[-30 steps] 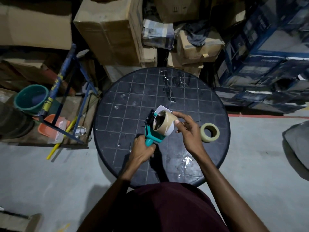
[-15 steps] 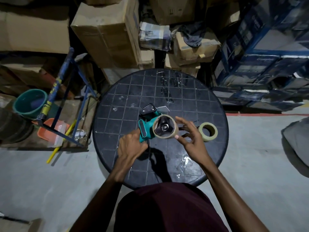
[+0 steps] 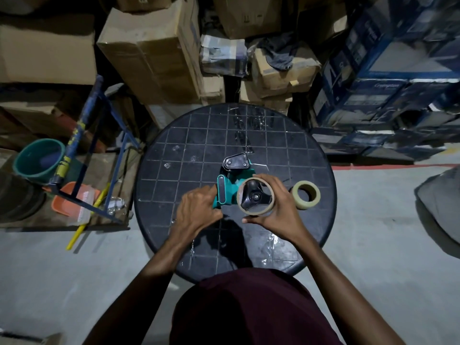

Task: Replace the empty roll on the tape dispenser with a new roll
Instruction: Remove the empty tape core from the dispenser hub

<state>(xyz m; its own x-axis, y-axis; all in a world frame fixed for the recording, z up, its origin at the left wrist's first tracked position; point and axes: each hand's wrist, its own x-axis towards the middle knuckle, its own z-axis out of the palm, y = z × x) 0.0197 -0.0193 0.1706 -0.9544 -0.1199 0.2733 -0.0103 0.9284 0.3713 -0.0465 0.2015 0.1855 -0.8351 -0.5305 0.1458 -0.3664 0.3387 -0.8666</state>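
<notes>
A teal tape dispenser (image 3: 225, 192) with a black front part lies on its side on the round black table (image 3: 189, 145). My left hand (image 3: 199, 210) grips its handle. A thin brown cardboard core, the empty roll (image 3: 242, 206), sits around the dispenser's black three-spoked hub. My right hand (image 3: 278, 210) wraps around that core, fingers over its far edge and thumb at its near edge. A new roll of pale clear tape (image 3: 305, 194) lies flat on the table just right of my right hand, apart from it.
Stacked cardboard boxes (image 3: 149, 51) and blue cartons (image 3: 388, 78) crowd the far side of the table. On the left stand a blue metal frame (image 3: 82, 125), a green bucket (image 3: 37, 160) and an orange brush (image 3: 74, 199). Grey concrete floor (image 3: 373, 245) surrounds the table.
The dispenser went from upright in my left hand to lying on its side on the table, hub facing up. My right hand moved from the roll's edge to wrapping around the core.
</notes>
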